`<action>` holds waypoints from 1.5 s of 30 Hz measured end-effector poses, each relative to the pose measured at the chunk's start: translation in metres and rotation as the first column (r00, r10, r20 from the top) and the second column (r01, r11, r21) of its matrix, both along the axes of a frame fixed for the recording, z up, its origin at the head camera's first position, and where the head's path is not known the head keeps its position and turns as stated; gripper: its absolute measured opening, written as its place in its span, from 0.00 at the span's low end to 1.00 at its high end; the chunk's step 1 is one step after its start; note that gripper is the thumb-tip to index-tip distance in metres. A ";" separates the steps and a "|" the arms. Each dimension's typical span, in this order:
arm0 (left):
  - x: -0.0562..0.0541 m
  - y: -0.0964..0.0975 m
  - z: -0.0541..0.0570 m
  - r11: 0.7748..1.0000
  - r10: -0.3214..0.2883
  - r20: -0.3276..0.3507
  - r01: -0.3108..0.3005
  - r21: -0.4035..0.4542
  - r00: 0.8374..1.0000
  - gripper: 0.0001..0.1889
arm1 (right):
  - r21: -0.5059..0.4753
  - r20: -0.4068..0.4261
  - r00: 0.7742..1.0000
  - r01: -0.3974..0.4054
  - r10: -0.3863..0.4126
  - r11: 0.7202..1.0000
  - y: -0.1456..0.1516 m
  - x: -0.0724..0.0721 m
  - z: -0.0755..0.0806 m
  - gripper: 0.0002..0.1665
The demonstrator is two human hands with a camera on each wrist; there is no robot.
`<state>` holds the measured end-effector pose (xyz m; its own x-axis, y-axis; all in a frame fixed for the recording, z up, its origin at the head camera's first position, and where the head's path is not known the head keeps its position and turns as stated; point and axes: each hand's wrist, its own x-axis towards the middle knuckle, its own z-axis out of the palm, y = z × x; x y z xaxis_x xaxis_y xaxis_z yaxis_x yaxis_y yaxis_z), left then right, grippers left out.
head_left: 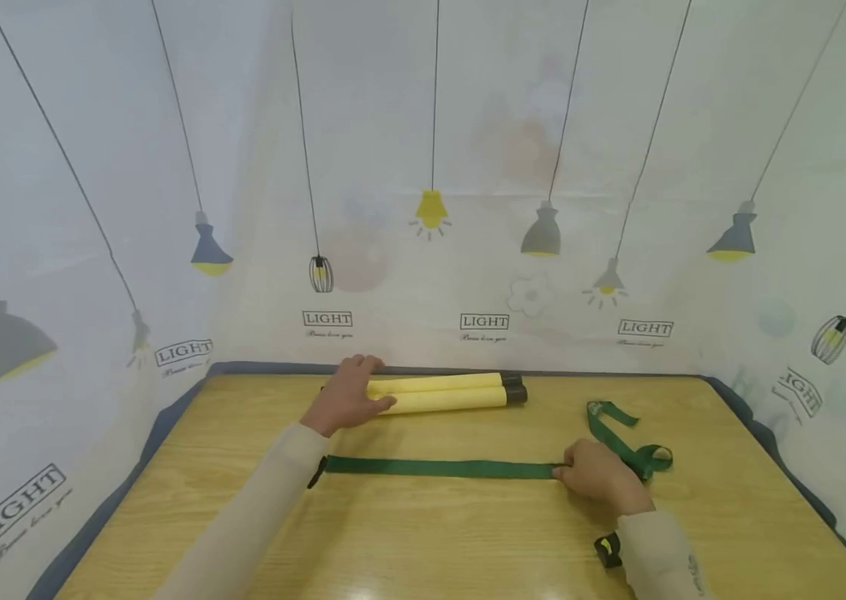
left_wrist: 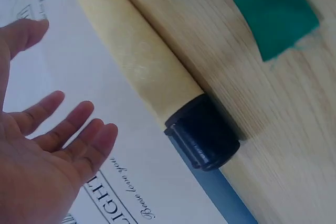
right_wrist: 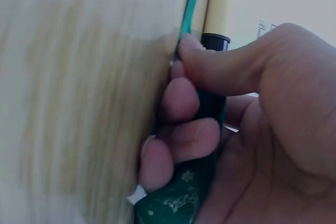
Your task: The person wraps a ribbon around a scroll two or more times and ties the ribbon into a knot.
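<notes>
Two yellow rolls with black end caps (head_left: 438, 400) lie side by side near the table's back edge. My left hand (head_left: 347, 398) is over their left end, thumb apart from the fingers. In the left wrist view that hand (left_wrist: 52, 150) has its fingers loosely extended, apart from the yellow roll (left_wrist: 142, 51). In front of the rolls, a green ribbon (head_left: 438, 468) stretches left to right. My right hand (head_left: 598, 473) pinches it between thumb and fingers. Its printed tail (right_wrist: 176, 200) passes under the curled fingers and lies looped beyond the hand.
The wooden table (head_left: 423, 533) is bordered at the back and sides by a blue edge and a white cloth wall (head_left: 423, 275) printed with lamps. A small black object with a yellow mark (head_left: 608, 550) is beside my right sleeve.
</notes>
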<state>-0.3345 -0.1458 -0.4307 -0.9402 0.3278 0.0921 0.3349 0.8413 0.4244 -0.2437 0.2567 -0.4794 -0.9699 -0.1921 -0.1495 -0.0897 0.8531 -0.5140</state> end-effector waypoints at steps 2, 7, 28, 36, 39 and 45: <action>-0.004 0.004 -0.003 1.000 -0.021 0.016 0.021 -0.023 1.000 0.38 | 0.006 -0.015 1.000 -0.002 0.002 1.000 0.000 0.000 -0.001 0.27; -0.012 0.015 -0.011 0.987 -0.080 0.016 0.082 -0.136 0.997 0.41 | 0.013 -0.018 1.000 0.002 -0.002 1.000 0.000 -0.002 -0.004 0.28; -0.043 0.055 -0.023 0.912 -0.118 0.129 0.158 -0.379 0.985 0.45 | 0.077 -0.011 1.000 -0.010 0.011 0.997 0.000 0.003 -0.004 0.21; -0.048 0.062 -0.026 0.889 -0.119 0.145 0.171 -0.426 0.982 0.42 | 0.092 0.006 1.000 -0.011 0.010 0.996 -0.001 0.000 0.000 0.19; -0.049 0.064 -0.024 0.893 -0.125 0.139 0.173 -0.416 0.982 0.40 | 0.105 0.004 1.000 -0.009 0.009 0.994 -0.001 -0.002 0.001 0.18; -0.050 0.062 -0.027 0.894 -0.117 0.128 0.160 -0.418 0.985 0.39 | 0.128 -0.002 1.000 -0.012 0.012 0.992 -0.003 -0.004 0.003 0.19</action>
<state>-0.3843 -0.0834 -0.4576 -0.8796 0.4427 -0.1744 0.4367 0.8966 0.0733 -0.2481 0.2533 -0.4767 -0.9680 -0.1835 -0.1710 -0.1018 0.9106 -0.4007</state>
